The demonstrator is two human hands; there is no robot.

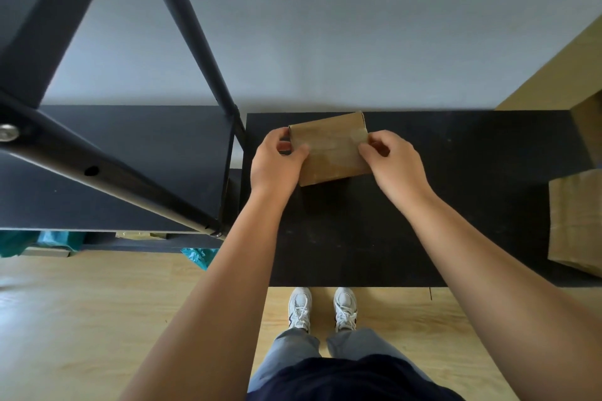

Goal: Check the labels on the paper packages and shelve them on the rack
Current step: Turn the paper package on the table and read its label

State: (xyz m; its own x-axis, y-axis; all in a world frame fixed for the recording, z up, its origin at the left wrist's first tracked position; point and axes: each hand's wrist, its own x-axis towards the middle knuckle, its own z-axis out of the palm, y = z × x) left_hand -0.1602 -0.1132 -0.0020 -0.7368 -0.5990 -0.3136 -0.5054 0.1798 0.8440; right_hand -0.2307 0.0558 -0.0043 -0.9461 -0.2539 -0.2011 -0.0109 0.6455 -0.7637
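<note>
Both arms reach forward; left hand (277,159) and right hand (392,159) pinch a paper package (330,148), apparently above the table (358,238).

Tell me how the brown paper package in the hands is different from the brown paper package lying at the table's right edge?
The held brown paper package is gripped at its two ends by the left hand and the right hand; the brown paper package at the right edge lies flat, untouched. The held one is in full view and looks smaller; the other is cut off by the picture's edge. Both are plain brown paper over the black table.
</note>
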